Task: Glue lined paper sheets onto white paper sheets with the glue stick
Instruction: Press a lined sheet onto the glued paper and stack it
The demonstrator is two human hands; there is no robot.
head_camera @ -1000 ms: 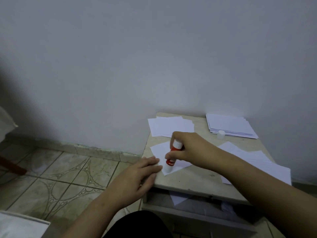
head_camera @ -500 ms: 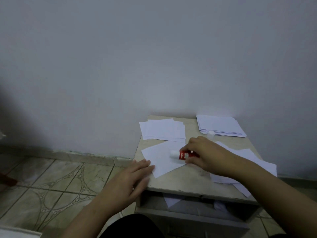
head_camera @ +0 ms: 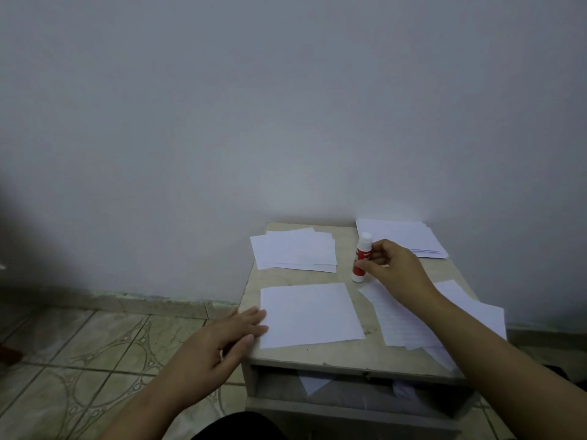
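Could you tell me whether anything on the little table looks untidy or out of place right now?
Mostly tidy. The paper pile under the right forearm is fanned out, with one corner hanging over the table front. A loose sheet also lies crooked in the open shelf below.

One head-worn view — looking forward and down, near the small table [head_camera: 349,355] against the wall [head_camera: 286,122].

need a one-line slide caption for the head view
Right hand stands the capped glue stick upright on the small table; left hand steadies a white sheet.
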